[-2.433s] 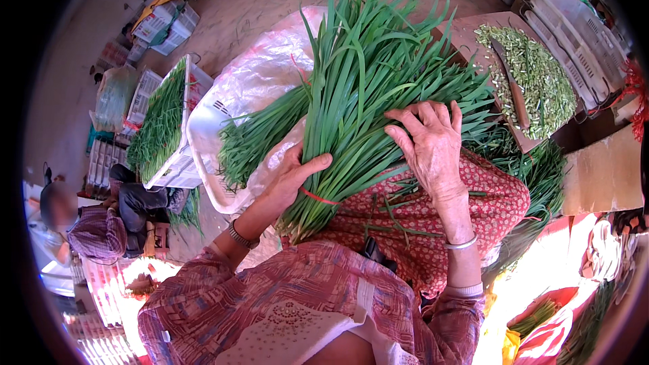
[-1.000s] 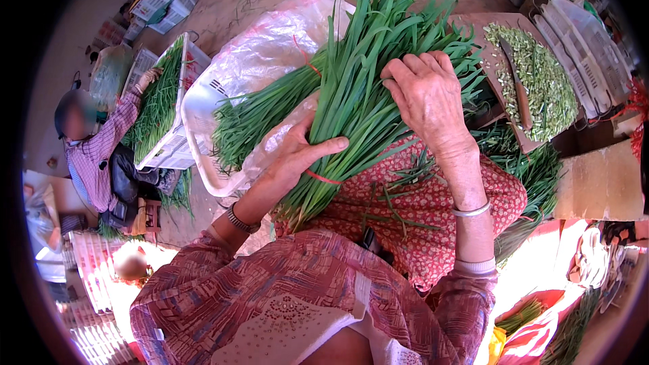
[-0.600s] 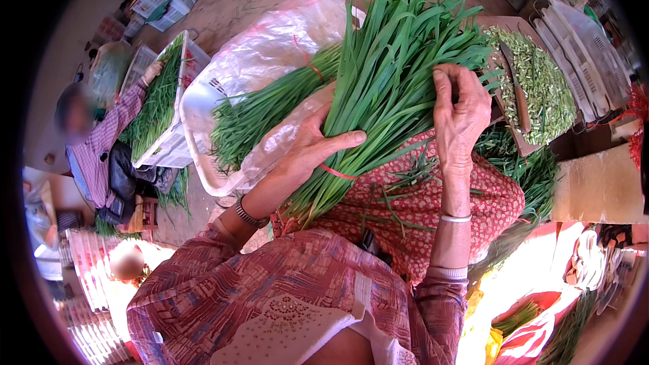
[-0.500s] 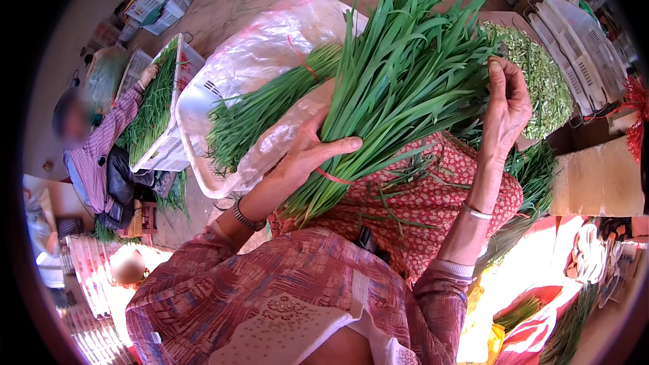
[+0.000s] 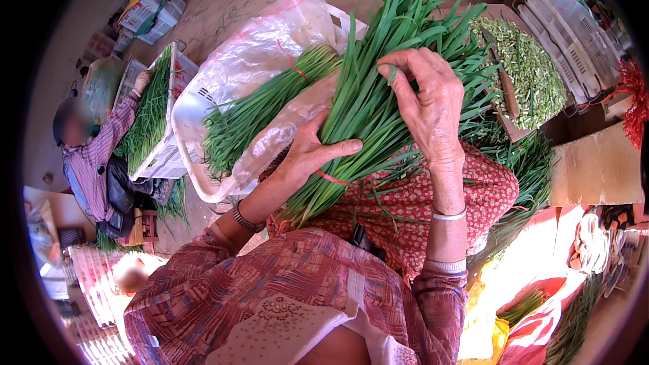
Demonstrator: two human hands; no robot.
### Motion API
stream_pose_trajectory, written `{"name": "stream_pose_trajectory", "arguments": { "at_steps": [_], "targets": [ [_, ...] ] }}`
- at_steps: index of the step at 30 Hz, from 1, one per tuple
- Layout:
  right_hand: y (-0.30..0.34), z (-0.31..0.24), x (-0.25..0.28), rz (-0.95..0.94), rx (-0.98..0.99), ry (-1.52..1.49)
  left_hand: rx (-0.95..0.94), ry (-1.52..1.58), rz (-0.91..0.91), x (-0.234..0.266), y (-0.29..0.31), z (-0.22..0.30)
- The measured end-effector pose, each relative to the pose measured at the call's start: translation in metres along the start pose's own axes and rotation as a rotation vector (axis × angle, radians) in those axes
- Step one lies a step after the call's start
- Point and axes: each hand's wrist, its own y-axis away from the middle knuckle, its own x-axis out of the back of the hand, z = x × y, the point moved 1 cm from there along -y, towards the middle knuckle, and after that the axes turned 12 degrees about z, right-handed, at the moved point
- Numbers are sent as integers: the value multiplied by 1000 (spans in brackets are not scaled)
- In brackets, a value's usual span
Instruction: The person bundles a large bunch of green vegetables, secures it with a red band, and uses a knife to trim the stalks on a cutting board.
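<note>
- Head view, centre to 1 o'clock: left hand [image 5: 307,153] gripped a red-banded leafy bunch [image 5: 367,119]; right hand [image 5: 433,100] pinched together above its leaves — whether on one, unclear.
- 10 o'clock: white crate [image 5: 188,118] held clear plastic [image 5: 280,30], second bunch [image 5: 253,116].
- Nearer 9: slotted crate [image 5: 162,161] held greens [image 5: 150,121] — any lettering too small to read.
</note>
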Motion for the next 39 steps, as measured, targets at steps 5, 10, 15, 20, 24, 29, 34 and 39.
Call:
{"name": "stream_pose_trajectory", "arguments": {
  "at_steps": [5, 10, 15, 20, 24, 29, 34, 39],
  "targets": [
    [17, 1, -1, 194, -396, -232, 38, 38, 8, 0, -3, 6],
    [2, 58, 73, 780, -609, -635, 44, 122, 19, 4, -5, 7],
    [49, 46, 80, 294, -772, -259, 50, 77, 66, 15, -18, 21],
    [107, -5, -12, -51, -994, -748, -168, -249, 72, 17, -41, 23],
    [112, -13, -47, 148, -1137, -1122, -570, -1007, -12, -18, -14, 55],
    [141, 9, -51, 257, -1167, -1370, -344, -626, -143, 14, -24, 82],
    [148, -14, -73, 224, -1232, -1459, 313, -115, -469, 39, -64, 42],
    [143, -20, -66, 299, -1288, -1315, 64, 110, -538, 15, -58, 36]
  ]
}}
